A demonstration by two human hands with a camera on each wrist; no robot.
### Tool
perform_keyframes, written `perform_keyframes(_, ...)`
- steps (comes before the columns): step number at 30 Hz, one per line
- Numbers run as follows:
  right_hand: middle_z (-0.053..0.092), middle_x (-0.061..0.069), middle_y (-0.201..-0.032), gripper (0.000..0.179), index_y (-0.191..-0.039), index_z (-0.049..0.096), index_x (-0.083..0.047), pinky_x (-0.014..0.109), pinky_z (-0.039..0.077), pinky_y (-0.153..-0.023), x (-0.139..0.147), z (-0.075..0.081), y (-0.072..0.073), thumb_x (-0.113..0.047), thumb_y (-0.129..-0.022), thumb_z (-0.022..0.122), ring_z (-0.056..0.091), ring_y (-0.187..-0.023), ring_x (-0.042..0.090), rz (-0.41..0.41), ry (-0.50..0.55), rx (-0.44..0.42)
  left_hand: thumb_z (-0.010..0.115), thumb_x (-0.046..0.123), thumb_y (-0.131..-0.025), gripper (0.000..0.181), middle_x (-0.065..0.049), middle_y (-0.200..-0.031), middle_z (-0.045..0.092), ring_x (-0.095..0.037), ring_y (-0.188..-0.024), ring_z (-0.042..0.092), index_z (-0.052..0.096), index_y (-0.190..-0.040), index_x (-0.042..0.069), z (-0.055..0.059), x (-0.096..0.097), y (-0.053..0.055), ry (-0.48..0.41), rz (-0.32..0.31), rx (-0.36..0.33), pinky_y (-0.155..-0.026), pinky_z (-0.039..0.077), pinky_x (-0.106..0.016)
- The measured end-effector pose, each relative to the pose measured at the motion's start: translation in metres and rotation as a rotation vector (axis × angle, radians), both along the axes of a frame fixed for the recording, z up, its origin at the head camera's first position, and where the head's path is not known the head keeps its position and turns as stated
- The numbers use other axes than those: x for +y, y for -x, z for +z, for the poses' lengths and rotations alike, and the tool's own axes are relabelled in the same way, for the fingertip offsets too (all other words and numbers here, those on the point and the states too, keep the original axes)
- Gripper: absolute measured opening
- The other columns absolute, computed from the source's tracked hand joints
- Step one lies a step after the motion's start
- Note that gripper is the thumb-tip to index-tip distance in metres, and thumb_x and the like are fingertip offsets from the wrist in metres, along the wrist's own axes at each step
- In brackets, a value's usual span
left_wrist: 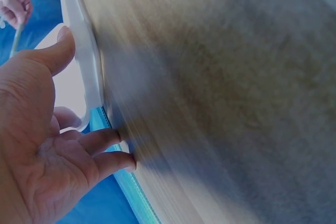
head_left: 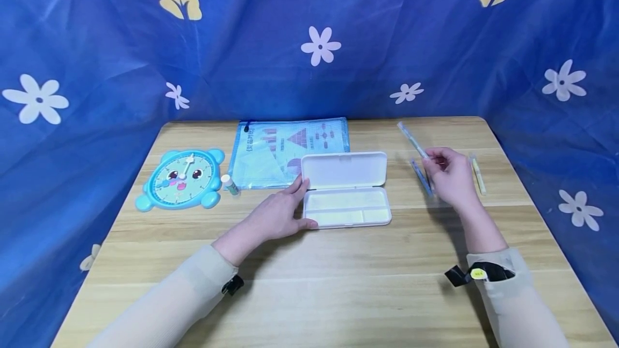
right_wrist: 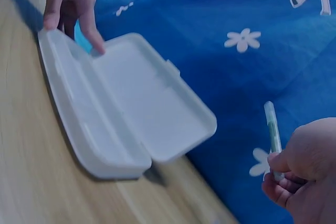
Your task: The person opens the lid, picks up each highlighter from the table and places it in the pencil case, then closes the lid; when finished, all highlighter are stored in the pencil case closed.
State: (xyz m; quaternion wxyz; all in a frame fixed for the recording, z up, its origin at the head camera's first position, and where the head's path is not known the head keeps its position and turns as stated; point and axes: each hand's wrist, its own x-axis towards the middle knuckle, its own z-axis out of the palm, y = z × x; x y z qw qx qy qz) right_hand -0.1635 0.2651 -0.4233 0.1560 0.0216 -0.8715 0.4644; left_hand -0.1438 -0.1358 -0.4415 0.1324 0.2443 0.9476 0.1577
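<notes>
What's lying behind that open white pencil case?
A blue mesh zip pouch with printed charts. The lid of the white pencil case covers the pouch's near right corner; anything there is hidden.

The right grip (head_left: 451, 180) hides the lower end of its pen (head_left: 411, 139). The left grip (head_left: 276, 215) covers part of the white case's (head_left: 348, 200) left edge; beyond that grip, the raised lid (head_left: 344, 171) hides a corner of the blue pouch (head_left: 263, 160), its small print (head_left: 325, 136) unreadable. The surface (left_wrist: 236, 93) beside the left grip blurs in the left wrist view.
</notes>
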Motion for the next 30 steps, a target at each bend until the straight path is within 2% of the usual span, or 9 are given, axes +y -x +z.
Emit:
perform_keyframes(7, 0.074, 0.017, -0.094, 0.017, -0.113, 0.077, 0.005, 0.015, 0.046, -0.072, -0.018, 0.012, -0.006, 0.002, -0.097, 0.075, 0.062, -0.080, 0.008, 0.047, -0.024, 0.051, 0.079, 0.063, -0.088, 0.113, -0.022, -0.171, 0.019, -0.044, -0.140, 0.050, 0.024, -0.168, 0.006, -0.001, 0.000, 0.000, -0.007, 0.002, -0.003, -0.114, 0.044, -0.049)
perform_keyframes(11, 0.073, 0.014, -0.095, 0.017, -0.114, 0.077, 0.004, 0.019, 0.048, -0.075, -0.028, 0.010, -0.009, 0.005, -0.097, 0.073, 0.063, -0.084, 0.017, 0.139, -0.062, 0.059, 0.078, 0.064, -0.088, 0.113, -0.022, -0.171, 0.018, -0.043, -0.141, 0.049, 0.023, -0.168, 0.007, -0.002, 0.000, 0.000, -0.001, -0.003, 0.000, -0.114, 0.045, -0.049)
perform_keyframes(13, 0.073, 0.012, -0.094, 0.017, -0.113, 0.077, 0.004, 0.025, 0.051, -0.078, -0.033, 0.008, -0.009, 0.005, -0.096, 0.073, 0.064, -0.086, 0.021, 0.187, -0.091, 0.074, 0.078, 0.065, -0.088, 0.113, -0.022, -0.171, 0.018, -0.043, -0.140, 0.050, 0.023, -0.168, 0.007, -0.003, 0.000, 0.001, 0.001, -0.005, 0.005, -0.114, 0.045, -0.048)
perform_keyframes(15, 0.073, 0.011, -0.094, 0.018, -0.112, 0.078, 0.003, 0.037, 0.049, -0.096, -0.038, 0.004, -0.010, 0.007, -0.095, 0.074, 0.066, -0.087, 0.024, 0.234, -0.111, 0.086, 0.078, 0.064, -0.088, 0.113, -0.022, -0.171, 0.018, -0.043, -0.140, 0.050, 0.023, -0.168, 0.007, -0.003, 0.000, 0.001, 0.001, -0.005, 0.011, -0.113, 0.045, -0.048)
perform_keyframes(19, 0.074, 0.011, -0.096, 0.018, -0.111, 0.078, 0.001, 0.052, 0.047, -0.099, -0.049, -0.002, -0.010, 0.007, -0.094, 0.075, 0.069, -0.089, 0.027, 0.314, -0.131, 0.080, 0.079, 0.063, -0.088, 0.113, -0.022, -0.171, 0.019, -0.043, -0.140, 0.050, 0.024, -0.168, 0.006, -0.002, 0.000, 0.000, -0.003, -0.004, 0.015, -0.113, 0.045, -0.048)
perform_keyframes(20, 0.074, 0.011, -0.098, 0.018, -0.110, 0.078, 0.002, 0.053, 0.048, -0.099, -0.052, -0.004, -0.011, 0.008, -0.094, 0.075, 0.069, -0.089, 0.026, 0.332, -0.132, 0.072, 0.079, 0.063, -0.088, 0.113, -0.022, -0.171, 0.019, -0.043, -0.140, 0.050, 0.024, -0.168, 0.006, -0.002, 0.000, 0.000, -0.006, -0.003, 0.015, -0.113, 0.045, -0.048)
perform_keyframes(22, 0.074, 0.010, -0.100, 0.018, -0.110, 0.078, 0.002, 0.046, 0.056, -0.083, -0.058, -0.007, -0.011, 0.009, -0.094, 0.074, 0.068, -0.089, 0.024, 0.361, -0.149, 0.057, 0.079, 0.063, -0.088, 0.113, -0.022, -0.171, 0.019, -0.044, -0.140, 0.050, 0.024, -0.168, 0.006, -0.002, 0.000, -0.001, -0.006, -0.003, 0.014, -0.114, 0.045, -0.048)
perform_keyframes(24, 0.074, 0.008, -0.103, 0.018, -0.110, 0.079, 0.001, 0.043, 0.059, -0.080, -0.063, -0.011, -0.012, 0.009, -0.094, 0.074, 0.068, -0.090, 0.022, 0.381, -0.179, 0.049, 0.079, 0.064, -0.088, 0.113, -0.022, -0.171, 0.018, -0.044, -0.141, 0.049, 0.024, -0.168, 0.006, -0.001, -0.001, -0.001, -0.006, -0.002, 0.015, -0.114, 0.045, -0.048)
perform_keyframes(30, 0.075, 0.006, -0.105, 0.016, -0.110, 0.079, -0.002, 0.042, 0.060, -0.082, -0.078, -0.024, -0.014, 0.004, -0.096, 0.075, 0.070, -0.095, 0.022, 0.432, -0.242, 0.003, 0.078, 0.064, -0.088, 0.113, -0.021, -0.172, 0.018, -0.044, -0.140, 0.050, 0.023, -0.168, 0.006, -0.001, -0.002, -0.002, -0.007, 0.000, 0.016, -0.114, 0.044, -0.048)
